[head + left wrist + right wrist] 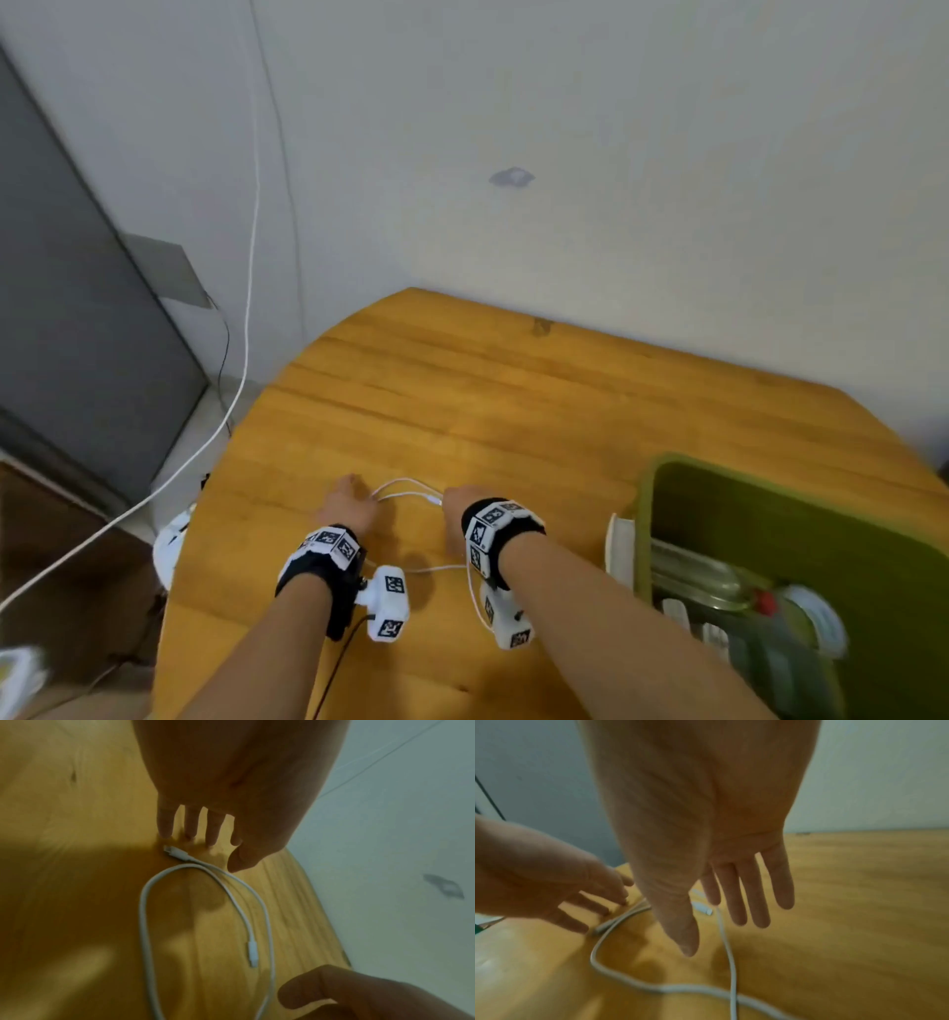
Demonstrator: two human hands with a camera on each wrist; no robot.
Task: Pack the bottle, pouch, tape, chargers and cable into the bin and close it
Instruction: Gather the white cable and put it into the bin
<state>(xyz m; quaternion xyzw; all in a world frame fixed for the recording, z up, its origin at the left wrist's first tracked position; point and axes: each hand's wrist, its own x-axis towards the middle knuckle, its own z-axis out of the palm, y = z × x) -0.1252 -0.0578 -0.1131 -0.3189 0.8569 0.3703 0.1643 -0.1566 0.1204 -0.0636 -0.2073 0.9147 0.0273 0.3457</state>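
Observation:
A white cable (405,488) lies in loose loops on the wooden table (513,401), both plugs free. My left hand (349,501) hovers over its left bend, fingers straight, their tips touching the wood beside one plug (177,854). My right hand (459,509) hangs open over the other plug (702,907), holding nothing. The left wrist view shows the left hand (205,852) above the cable (144,902). In the right wrist view the right hand (713,935) has spread fingers over the cable (731,963). The green bin (647,514) at right holds a clear red-capped bottle (708,580), white chargers (678,614) and a tape roll (816,616).
A white flat piece (619,545) leans on the bin's left wall. The wall stands close behind the table, with a long white cord (251,257) hanging down it at left. A grey panel (77,308) and a white object (169,550) lie beyond the table's left edge.

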